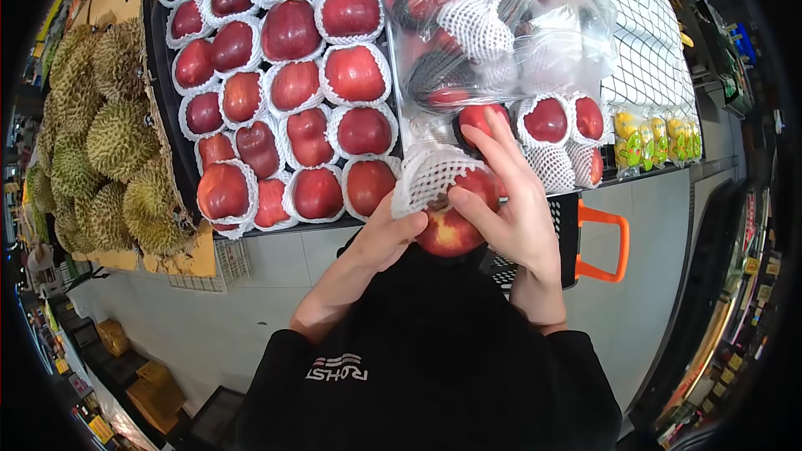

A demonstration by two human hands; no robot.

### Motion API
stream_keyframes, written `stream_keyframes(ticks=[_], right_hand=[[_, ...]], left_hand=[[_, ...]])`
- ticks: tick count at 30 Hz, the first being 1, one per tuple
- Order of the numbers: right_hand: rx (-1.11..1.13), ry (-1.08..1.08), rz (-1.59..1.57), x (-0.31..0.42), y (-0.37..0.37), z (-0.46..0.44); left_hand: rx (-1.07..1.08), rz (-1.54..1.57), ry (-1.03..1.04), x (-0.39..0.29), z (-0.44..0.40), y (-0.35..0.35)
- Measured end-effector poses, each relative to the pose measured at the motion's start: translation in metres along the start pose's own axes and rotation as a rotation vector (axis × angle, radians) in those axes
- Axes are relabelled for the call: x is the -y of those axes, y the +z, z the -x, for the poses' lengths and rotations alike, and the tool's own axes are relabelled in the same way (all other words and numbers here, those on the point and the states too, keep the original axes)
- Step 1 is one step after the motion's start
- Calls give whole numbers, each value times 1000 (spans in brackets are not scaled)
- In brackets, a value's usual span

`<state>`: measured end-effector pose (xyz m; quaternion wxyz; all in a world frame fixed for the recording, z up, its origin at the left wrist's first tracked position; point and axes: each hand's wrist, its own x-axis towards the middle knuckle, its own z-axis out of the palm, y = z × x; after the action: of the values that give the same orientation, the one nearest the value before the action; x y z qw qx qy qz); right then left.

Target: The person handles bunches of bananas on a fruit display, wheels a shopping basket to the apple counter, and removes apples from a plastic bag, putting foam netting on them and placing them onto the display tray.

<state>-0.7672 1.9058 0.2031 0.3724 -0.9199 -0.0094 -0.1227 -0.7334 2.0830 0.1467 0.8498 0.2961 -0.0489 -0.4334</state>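
A red apple (pixel 451 232) with a yellow patch is between my two hands, close in front of my chest. A white foam net (pixel 430 177) covers its upper left part. My left hand (pixel 384 238) is closed on the net, thumb against the apple's left side. On the other side my right hand (pixel 520 213) grips the apple, with the thumb on top and the fingers stretched along the far right side. Right behind them lies a clear plastic bag (pixel 551 42) over apples, some in white or black foam nets.
Rows of netted red apples (pixel 292 29) fill the display at left. Durians (pixel 121 140) are piled in a cardboard box farther left. Bagged yellow fruit (pixel 656 138) stands at right. A black basket with an orange handle (pixel 622 246) is below the display's edge.
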Motion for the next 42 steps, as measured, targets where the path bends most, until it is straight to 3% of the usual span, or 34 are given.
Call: stream_keyframes(ticks=[2,4,5,10,16,24,30,32,37,42], right_hand=[[-24,-41,-31,4,6,-3],[216,51,-406,4,12,-4],[203,113,-477,8,18,-4],[166,301,-586,14,35,-2],[193,402,-606,26,49,-10],[505,34,-472,15,38,-23],[462,-36,-411,19,44,-20],[499,16,-296,26,44,-17],[410,-81,-27,37,52,-9],[466,-118,-49,30,51,-14]], left_hand=[[23,-7,-32,-4,8,-6],[45,-35,-41,-11,14,-9],[74,-41,-36,-12,15,-14],[224,-143,98,7,14,-60],[105,-355,264,8,29,-73],[174,-385,193,-8,42,-93],[206,-342,217,-11,43,-103],[199,-349,219,-11,45,-105],[176,-328,182,-7,47,-112],[202,-336,169,-8,49,-115]])
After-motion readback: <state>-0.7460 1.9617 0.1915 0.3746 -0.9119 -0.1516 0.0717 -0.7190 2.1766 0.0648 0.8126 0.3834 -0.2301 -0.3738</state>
